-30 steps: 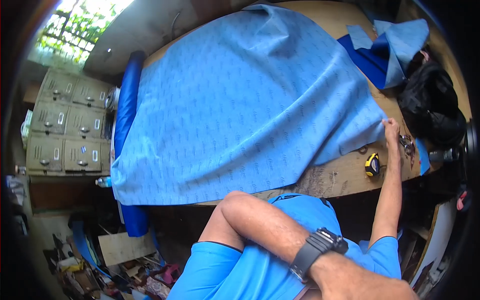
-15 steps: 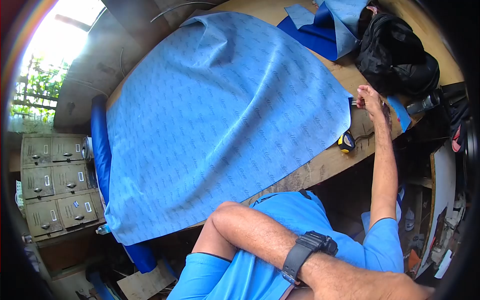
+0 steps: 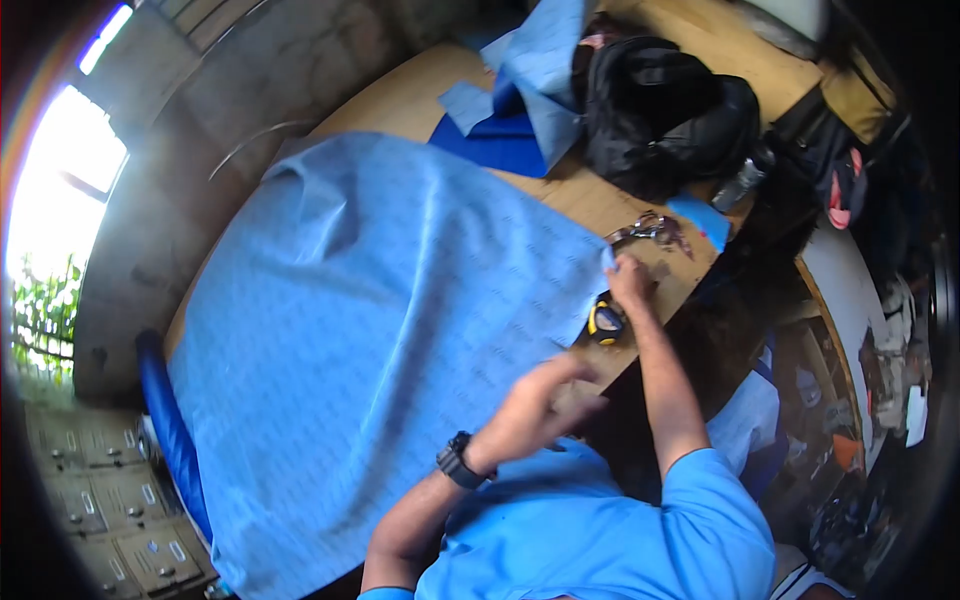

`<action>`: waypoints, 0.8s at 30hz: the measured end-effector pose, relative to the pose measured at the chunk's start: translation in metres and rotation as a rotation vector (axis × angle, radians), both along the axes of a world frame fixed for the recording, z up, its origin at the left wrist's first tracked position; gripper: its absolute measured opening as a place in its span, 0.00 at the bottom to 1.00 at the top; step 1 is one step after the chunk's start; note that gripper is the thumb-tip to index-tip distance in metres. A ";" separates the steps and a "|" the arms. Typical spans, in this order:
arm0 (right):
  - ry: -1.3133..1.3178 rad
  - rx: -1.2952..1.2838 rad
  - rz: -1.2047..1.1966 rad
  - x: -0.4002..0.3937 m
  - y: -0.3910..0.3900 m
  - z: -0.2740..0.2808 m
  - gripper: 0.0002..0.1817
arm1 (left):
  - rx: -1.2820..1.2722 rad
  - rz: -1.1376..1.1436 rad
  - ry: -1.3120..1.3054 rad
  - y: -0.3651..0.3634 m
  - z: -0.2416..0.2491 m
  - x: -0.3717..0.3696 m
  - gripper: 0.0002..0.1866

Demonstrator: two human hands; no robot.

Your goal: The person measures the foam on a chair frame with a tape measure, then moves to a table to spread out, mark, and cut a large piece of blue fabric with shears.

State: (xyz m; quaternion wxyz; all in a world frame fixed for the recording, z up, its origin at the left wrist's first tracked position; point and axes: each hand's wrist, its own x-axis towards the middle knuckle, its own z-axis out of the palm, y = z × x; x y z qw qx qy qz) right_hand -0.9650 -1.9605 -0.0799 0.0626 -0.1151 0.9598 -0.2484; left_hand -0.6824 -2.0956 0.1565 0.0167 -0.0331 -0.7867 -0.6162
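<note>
- I am directing the right hand (image 3: 630,283) at 3 o'clock; its fingertips appear to be pinching the corner of the light-blue sheet (image 3: 350,350).
- I am reading the left hand (image 3: 540,402), at 5 o'clock, as blurred and apart from the right; I am judging its position to be changing.
- I am seeing it in front of the sheet's near edge, but cannot tell finger closure or contact.
- I am viewing the sheet spreading from centre through 9 o'clock over the table (image 3: 400,88), with folds running across it.
- I am judging only the corner grip to be certain; left-hand control is remaining unconfirmed.
- I am noting the tape measure (image 3: 606,322) sitting just beside the right hand, at 3 o'clock.
- I am locating the black bag (image 3: 665,115) between 1 and 2 o'clock, and the dark-blue roll (image 3: 172,430) at 8 o'clock.
</note>
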 end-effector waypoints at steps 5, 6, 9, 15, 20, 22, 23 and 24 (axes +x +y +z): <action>-0.188 -0.628 0.119 -0.043 -0.003 -0.001 0.19 | 0.083 0.369 -0.417 -0.046 -0.129 0.067 0.13; -0.068 -0.539 0.097 -0.049 0.000 0.017 0.19 | 0.039 0.389 -0.479 -0.047 -0.129 0.077 0.13; 0.357 0.092 0.272 -0.080 0.014 0.022 0.11 | -0.210 0.302 -0.367 -0.038 -0.122 0.075 0.12; 0.316 0.486 0.487 -0.088 0.045 0.028 0.17 | -0.656 0.022 0.001 0.002 -0.126 -0.018 0.22; 0.449 0.135 0.557 -0.035 0.096 0.020 0.22 | -0.945 -0.005 0.216 0.047 -0.181 -0.094 0.32; 0.361 0.120 0.411 -0.009 0.103 0.025 0.23 | -1.032 -0.019 0.190 0.056 -0.198 -0.110 0.33; 0.367 0.105 0.346 -0.006 0.104 0.023 0.21 | -1.050 -0.010 0.190 0.057 -0.206 -0.115 0.33; 0.318 0.137 0.325 -0.007 0.104 0.023 0.20 | -1.074 -0.001 0.187 0.057 -0.213 -0.120 0.32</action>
